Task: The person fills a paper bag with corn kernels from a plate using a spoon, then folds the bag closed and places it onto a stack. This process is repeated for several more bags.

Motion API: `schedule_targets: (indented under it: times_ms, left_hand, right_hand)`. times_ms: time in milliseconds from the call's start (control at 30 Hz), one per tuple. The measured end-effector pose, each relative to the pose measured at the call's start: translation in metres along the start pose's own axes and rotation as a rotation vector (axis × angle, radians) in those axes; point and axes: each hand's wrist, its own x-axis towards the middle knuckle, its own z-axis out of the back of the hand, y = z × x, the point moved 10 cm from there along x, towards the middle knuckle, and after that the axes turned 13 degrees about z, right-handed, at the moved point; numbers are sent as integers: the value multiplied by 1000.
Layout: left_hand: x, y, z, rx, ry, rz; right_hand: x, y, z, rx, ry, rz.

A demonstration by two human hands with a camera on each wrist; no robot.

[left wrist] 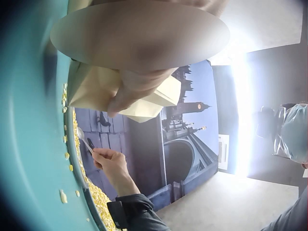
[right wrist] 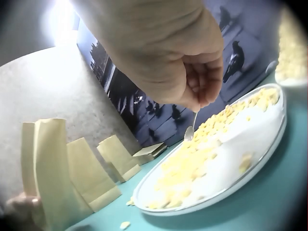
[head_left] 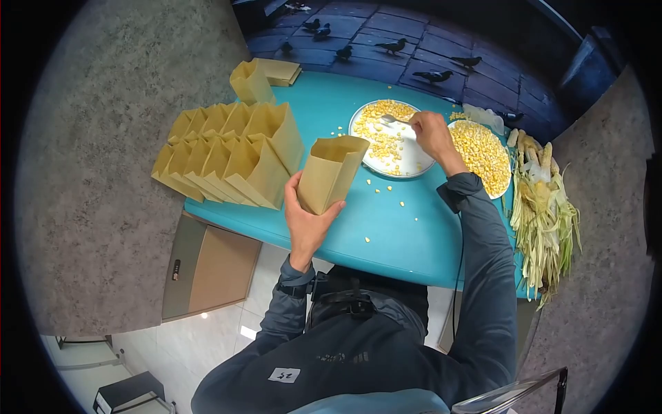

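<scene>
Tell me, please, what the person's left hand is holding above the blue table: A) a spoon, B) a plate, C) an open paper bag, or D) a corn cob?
C: the left hand grips an open paper bag upright above the table, while the right hand holds the spoon over the plate of corn kernels.

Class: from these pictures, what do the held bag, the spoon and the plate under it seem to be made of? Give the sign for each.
Bag: matte tan kraft paper, by its sharp creases and folded sides.
Spoon: probably metal; thin, silvery and shiny.
Plate: white and glossy with a bright rim, likely ceramic or enamel; the look leaves it open.
</scene>
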Motion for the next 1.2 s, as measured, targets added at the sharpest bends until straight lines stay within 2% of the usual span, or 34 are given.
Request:
schedule_targets:
  times_ms: [33,100,167,233,367,400,467,500,567,633,733,900,967,1033,1067,1100,1167,1200]
  left_hand:
    - [-1,3,1,0,-5,6]
    - [3,7,4,17,-19,28]
    - [4,6,7,23,-29,30]
    - [5,6,10,25,-42,42]
    - [8,8,12,36,-55,41]
    - [9,10,10,36,-52,38]
    - [12,11,3,39,-43,40]
    - [12,11,-1,44,-38,39]
    - [11,7,-7,55,-30,32]
    - [11,4,-8,64,-29,20]
    - [11,6,-8,93,-26,35]
    - [17,10,-25,189,18,26]
    - [19,4,-35,204,21,10]
    - [20,0,-46,220,31,-5]
    - [21,1,-51,216,43,-2]
    - [22,2,-56,212,52,3]
    - [22,2,-61,198,43,-3]
    - [21,2,-61,188,32,-12]
  right_hand:
    - [-3,-4,-1,4,6,3]
    - [-8,-12,-16,142,153,-19]
    - [-15,-10,-12,188,133,8]
    - [-28,-11,-15,241,247,-60]
    - [-53,-9,-17,348,351,-133]
    - [-54,-4,-15,348,353,-138]
    - [-66,-7,-28,559,379,-417]
    - [-67,-5,-32,559,375,-424]
    - [-74,-8,-49,872,299,-632]
    - [-73,-8,-48,911,282,-650]
    - [-66,-8,-18,893,214,-649]
    - [-24,35,72,742,98,-411]
    - [-19,48,83,705,100,-359]
    - [-4,103,113,467,7,88]
    - [-4,129,120,364,42,211]
    - [-5,150,126,221,-13,372]
    - [-13,161,131,-4,-92,426]
    - [-14,158,130,-3,-87,431]
